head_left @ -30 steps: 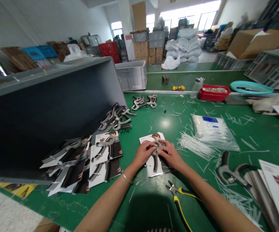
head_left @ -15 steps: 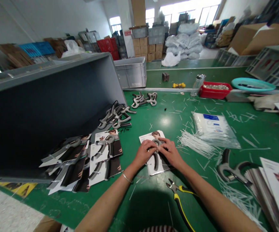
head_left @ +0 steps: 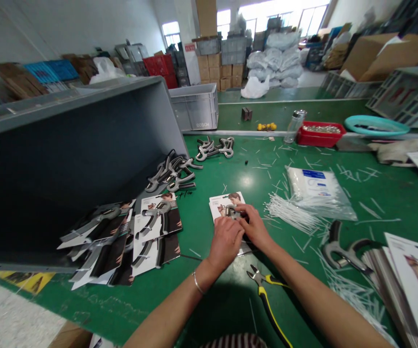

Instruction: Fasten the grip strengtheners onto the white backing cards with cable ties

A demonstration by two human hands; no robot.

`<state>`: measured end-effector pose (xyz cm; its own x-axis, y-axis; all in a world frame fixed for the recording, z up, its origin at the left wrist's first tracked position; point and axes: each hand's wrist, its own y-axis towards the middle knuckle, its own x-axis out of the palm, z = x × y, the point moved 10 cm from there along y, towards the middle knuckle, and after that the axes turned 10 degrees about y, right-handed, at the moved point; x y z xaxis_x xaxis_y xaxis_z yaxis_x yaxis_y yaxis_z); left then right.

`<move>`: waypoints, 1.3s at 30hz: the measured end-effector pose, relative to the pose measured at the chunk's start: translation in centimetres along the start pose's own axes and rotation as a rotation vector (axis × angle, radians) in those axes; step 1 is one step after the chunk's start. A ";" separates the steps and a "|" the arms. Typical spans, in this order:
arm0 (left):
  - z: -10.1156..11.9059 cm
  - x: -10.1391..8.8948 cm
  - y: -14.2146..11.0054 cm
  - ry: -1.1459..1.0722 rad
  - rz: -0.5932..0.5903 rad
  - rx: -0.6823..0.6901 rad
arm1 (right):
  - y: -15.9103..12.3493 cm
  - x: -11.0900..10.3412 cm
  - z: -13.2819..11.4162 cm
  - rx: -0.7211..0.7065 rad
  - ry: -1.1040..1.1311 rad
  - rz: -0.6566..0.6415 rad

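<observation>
On the green table in front of me lies a printed card (head_left: 218, 202), with a grey and black spring hand grip (head_left: 230, 209) on it. My left hand (head_left: 226, 242) lies over the hand grip's handles and hides most of them, its fingers bent. From the right, my right hand (head_left: 255, 226) closes on the hand grip near its coil, fingertips close to the left ones. Whether a thin tie is between the fingers is hidden. Just below the card rest yellow and black side cutters (head_left: 263, 290), jaws apart and touched by neither hand.
Left are carded hand grips (head_left: 156, 217) and loose ones (head_left: 174, 173) beside a big grey bin (head_left: 167, 111). White cable ties (head_left: 292, 212) and a bag of them (head_left: 317, 191) lie right. A card stack (head_left: 386, 275) and another grip (head_left: 342, 251) sit nearer.
My left hand has moved down and turned over the handles, covering what showed before. The right hand stays near the coil. The view has shifted slightly.
</observation>
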<state>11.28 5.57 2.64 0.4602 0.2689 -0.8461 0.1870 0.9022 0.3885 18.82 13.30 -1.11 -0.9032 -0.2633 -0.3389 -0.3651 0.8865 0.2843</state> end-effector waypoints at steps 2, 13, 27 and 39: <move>1.0 0.9 -1.3 0.087 -0.080 0.095 | 0.2 0.4 0.1 -0.012 0.001 -0.004; -4.4 -1.9 -4.9 0.141 -0.103 -0.334 | -3.7 1.2 -5.1 -0.084 -0.323 -0.368; -7.7 -2.3 -6.1 -0.194 -0.143 -0.248 | -4.1 3.5 -6.1 -0.022 -0.370 -0.479; -5.8 -2.1 -3.6 -0.363 -0.004 -0.266 | -4.0 3.2 -5.8 -0.210 -0.375 -0.367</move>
<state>4.59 3.76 0.91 0.7433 0.1728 -0.6462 -0.0188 0.9711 0.2380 16.09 6.75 1.90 -0.5806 -0.3529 -0.7338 -0.7117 0.6577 0.2468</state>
